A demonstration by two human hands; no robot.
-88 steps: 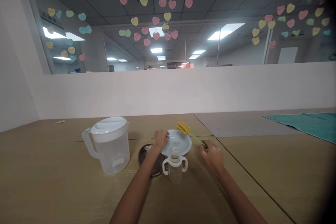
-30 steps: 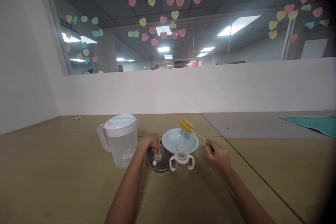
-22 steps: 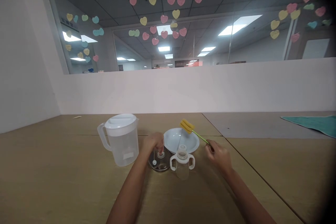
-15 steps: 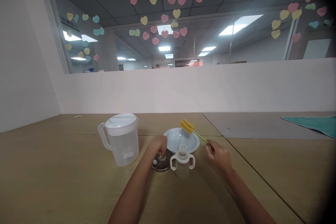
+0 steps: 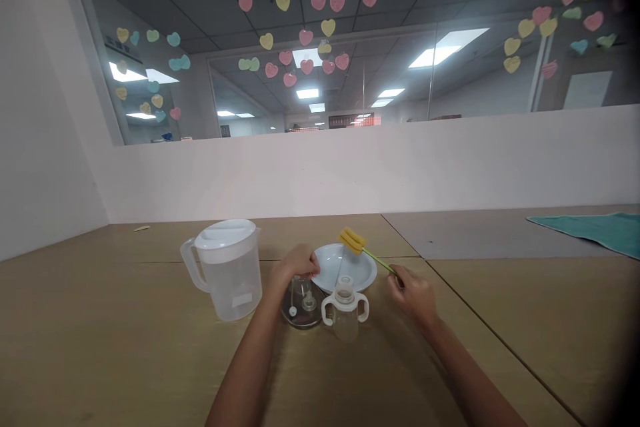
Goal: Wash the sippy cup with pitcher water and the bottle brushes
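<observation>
My right hand (image 5: pixel 414 293) is closed around the green handle of a sponge bottle brush (image 5: pixel 353 241). Its yellow sponge head is over the far part of a white bowl (image 5: pixel 369 276). My left hand (image 5: pixel 300 261) has its fingers pinched together at the bowl's left edge, above a dark round dish (image 5: pixel 301 320); what they hold, if anything, is hidden. On the dish lie a clear bottle nipple (image 5: pixel 309 302), a thin tube with a small weighted end (image 5: pixel 293 311) and another clear piece, partly under my hand. Between my hands a clear baby bottle (image 5: pixel 345 321) with two white handles stands upright, uncapped.
A lidded translucent pitcher (image 5: pixel 233 280) stands to the left of my left arm. At the far right lies a green cloth (image 5: pixel 600 230). A small pale scrap (image 5: pixel 142 228) is near the back wall. Seams run across the wooden table (image 5: pixel 125 347).
My left hand has lifted up from the dark dish, so the nipple and tube on it now show. My right hand still holds the brush in nearly the same place. The view shifted slightly.
</observation>
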